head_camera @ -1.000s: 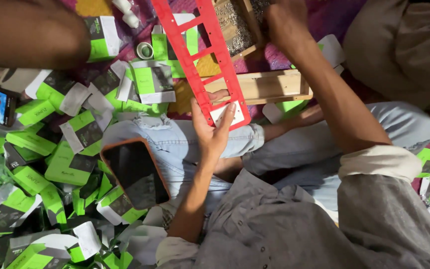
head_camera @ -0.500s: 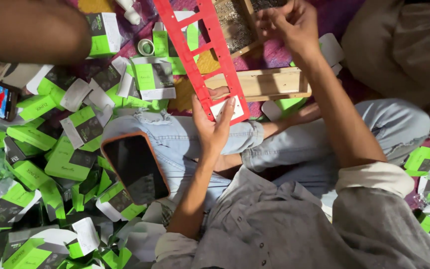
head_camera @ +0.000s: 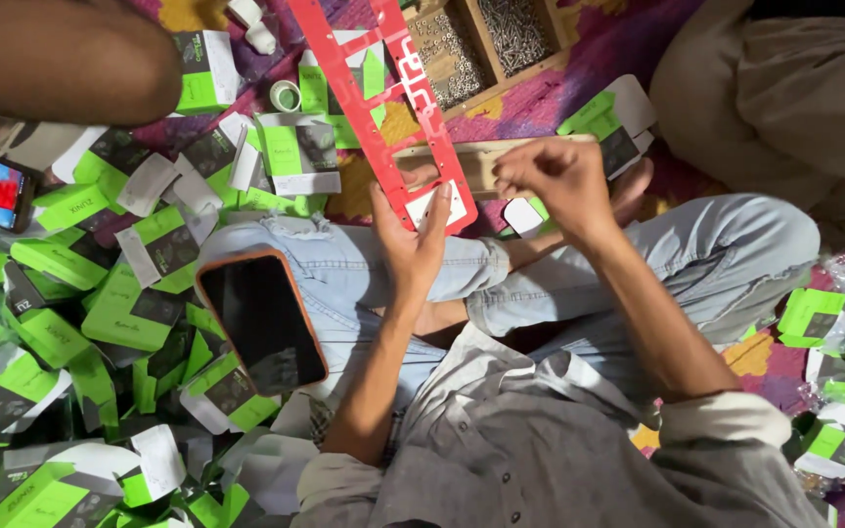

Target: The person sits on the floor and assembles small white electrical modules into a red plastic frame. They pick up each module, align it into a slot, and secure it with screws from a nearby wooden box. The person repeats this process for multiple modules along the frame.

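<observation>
My left hand [head_camera: 413, 240] grips the near end of a long red plastic frame [head_camera: 364, 88] with ladder-like openings, which slants up and away over my lap. A white piece [head_camera: 432, 205] sits in the frame's lowest opening, under my thumb. My right hand [head_camera: 550, 176] hovers just right of the frame, over a pale wooden block [head_camera: 471, 161], with its fingertips pinched together. Nothing shows between them. I sit cross-legged in light blue jeans.
A dark phone in an orange case [head_camera: 261, 318] rests on my left knee. Several green-and-white packets [head_camera: 139, 293] cover the floor at left and right. A wooden box of screws [head_camera: 481, 39] stands beyond the frame. Other people sit at top left [head_camera: 61, 59] and top right [head_camera: 784, 88].
My right hand has come back from the far box toward me and now hangs pinched beside the frame. My left hand has kept its hold on the frame's end.
</observation>
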The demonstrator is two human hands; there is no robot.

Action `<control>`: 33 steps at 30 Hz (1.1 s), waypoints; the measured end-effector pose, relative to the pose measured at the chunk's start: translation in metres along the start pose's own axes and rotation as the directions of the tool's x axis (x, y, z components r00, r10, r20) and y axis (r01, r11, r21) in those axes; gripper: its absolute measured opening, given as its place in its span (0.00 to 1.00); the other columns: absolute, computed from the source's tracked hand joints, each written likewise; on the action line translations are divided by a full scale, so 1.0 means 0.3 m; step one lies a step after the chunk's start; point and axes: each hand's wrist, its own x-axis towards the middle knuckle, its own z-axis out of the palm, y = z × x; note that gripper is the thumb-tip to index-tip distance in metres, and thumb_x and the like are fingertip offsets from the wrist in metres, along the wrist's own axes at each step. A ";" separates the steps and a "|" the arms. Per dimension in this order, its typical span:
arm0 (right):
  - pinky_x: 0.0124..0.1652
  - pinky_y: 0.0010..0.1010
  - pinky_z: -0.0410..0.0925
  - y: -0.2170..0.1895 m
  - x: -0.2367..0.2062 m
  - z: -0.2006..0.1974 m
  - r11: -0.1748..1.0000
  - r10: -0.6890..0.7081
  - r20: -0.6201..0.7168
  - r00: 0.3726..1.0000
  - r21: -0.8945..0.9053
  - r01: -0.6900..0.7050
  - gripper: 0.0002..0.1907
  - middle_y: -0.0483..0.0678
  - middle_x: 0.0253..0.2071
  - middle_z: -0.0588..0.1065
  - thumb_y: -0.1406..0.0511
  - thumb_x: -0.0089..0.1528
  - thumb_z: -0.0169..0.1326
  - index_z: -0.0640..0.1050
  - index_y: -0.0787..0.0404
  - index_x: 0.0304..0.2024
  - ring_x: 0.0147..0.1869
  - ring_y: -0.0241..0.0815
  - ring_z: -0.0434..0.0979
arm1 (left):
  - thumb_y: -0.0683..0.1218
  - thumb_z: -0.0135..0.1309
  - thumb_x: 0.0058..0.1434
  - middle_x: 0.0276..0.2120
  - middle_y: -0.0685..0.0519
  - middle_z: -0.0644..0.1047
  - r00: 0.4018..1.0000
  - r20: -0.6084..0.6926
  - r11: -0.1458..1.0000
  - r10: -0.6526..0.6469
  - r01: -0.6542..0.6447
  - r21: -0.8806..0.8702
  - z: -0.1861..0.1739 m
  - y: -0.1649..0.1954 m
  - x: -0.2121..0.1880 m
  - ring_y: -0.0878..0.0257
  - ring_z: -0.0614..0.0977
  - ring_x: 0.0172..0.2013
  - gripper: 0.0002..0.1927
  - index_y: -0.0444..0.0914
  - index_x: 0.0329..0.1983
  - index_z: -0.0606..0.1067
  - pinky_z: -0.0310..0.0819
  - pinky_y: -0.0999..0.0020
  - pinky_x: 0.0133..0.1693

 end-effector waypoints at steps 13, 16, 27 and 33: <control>0.46 0.25 0.73 -0.008 -0.097 0.104 0.976 -0.177 0.034 0.984 -0.118 0.180 0.04 0.48 0.41 0.79 0.73 0.66 0.60 0.82 0.68 0.42 0.45 0.35 0.79 | 0.39 0.62 0.67 0.45 0.49 0.75 0.993 0.013 0.968 0.116 -0.116 0.222 0.017 -0.035 -0.017 0.64 0.79 0.45 0.17 0.32 0.52 0.66 0.76 0.69 0.47; 0.45 0.25 0.73 -0.011 -0.099 0.108 0.950 -0.256 0.029 0.966 -0.177 0.257 0.04 0.49 0.41 0.78 0.74 0.65 0.61 0.82 0.67 0.42 0.44 0.36 0.79 | 0.39 0.62 0.67 0.44 0.48 0.75 0.994 0.010 0.970 0.104 -0.104 0.218 0.026 -0.040 -0.022 0.65 0.79 0.44 0.18 0.32 0.52 0.66 0.76 0.69 0.46; 0.54 0.28 0.75 0.012 -0.093 0.107 0.983 -0.044 0.042 0.998 0.180 0.036 0.05 0.48 0.50 0.73 0.74 0.64 0.61 0.82 0.69 0.43 0.52 0.36 0.77 | 0.38 0.61 0.67 0.44 0.45 0.80 0.985 0.075 0.944 0.157 -0.172 0.282 0.032 -0.018 -0.025 0.64 0.83 0.41 0.17 0.31 0.51 0.65 0.79 0.69 0.43; 0.53 0.28 0.74 0.035 -0.099 0.095 0.978 -0.006 0.065 0.998 0.208 -0.008 0.05 0.50 0.49 0.79 0.74 0.63 0.62 0.82 0.69 0.42 0.50 0.36 0.80 | 0.39 0.61 0.67 0.40 0.45 0.80 0.990 0.089 0.952 0.114 -0.134 0.275 0.034 -0.031 -0.033 0.65 0.83 0.38 0.17 0.30 0.50 0.65 0.79 0.70 0.39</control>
